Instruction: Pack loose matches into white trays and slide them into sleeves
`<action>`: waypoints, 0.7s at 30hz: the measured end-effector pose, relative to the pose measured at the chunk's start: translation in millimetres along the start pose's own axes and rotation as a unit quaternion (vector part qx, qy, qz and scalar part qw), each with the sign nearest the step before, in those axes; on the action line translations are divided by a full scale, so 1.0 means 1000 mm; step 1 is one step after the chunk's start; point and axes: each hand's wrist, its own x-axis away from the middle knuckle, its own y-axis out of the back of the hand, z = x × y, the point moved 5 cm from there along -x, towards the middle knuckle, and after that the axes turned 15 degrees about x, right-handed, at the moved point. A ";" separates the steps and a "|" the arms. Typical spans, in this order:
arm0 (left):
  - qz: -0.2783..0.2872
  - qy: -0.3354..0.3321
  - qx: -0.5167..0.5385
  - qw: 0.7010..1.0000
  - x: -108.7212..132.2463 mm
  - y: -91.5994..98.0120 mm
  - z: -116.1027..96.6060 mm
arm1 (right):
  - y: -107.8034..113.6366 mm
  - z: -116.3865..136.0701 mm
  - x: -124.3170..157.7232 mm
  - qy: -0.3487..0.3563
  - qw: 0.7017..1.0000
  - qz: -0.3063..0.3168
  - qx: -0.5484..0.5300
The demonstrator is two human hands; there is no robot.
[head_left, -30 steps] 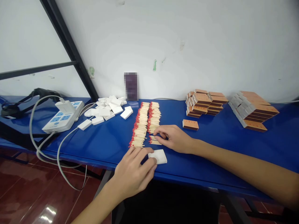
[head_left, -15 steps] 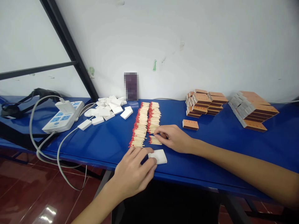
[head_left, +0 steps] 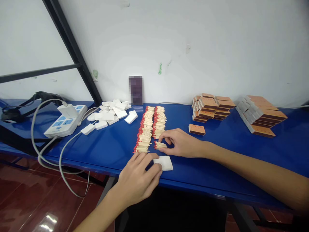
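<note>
My left hand (head_left: 140,177) is closed on a white matchbox tray (head_left: 166,163) lying at the table's front edge, its thumb and fingers at the tray's left end. Just beyond, my right hand (head_left: 181,143) has thumb and forefinger curved around a small bunch of matches (head_left: 160,145), one on the near side and one on the far side. These matches lie flat, red heads to the left. Behind them runs a row of matches (head_left: 159,122), with a longer row of matches (head_left: 145,130) beside it on the left.
White trays (head_left: 113,112) lie heaped at the back left. A power strip (head_left: 66,120) with cables stands further left. Matchboxes (head_left: 210,104) are stacked at back right, a single matchbox (head_left: 196,129) in front, another stack of matchboxes (head_left: 265,111) beyond. A dark upright panel (head_left: 135,90) leans on the wall.
My right thumb and forefinger have parted from a pinch and now straddle the small bunch of matches. My left hand and the tray have stayed put.
</note>
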 end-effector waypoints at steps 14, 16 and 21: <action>-0.030 0.031 0.002 0.999 0.000 0.000 0.000 | 0.010 0.002 -0.006 -0.009 0.987 0.156 0.039; -0.037 0.037 0.002 0.999 0.000 0.000 0.000 | 0.009 0.003 -0.006 0.001 0.986 0.157 0.053; -0.054 0.048 0.015 0.997 -0.001 0.002 0.000 | 0.009 0.005 -0.009 0.013 0.989 0.135 0.059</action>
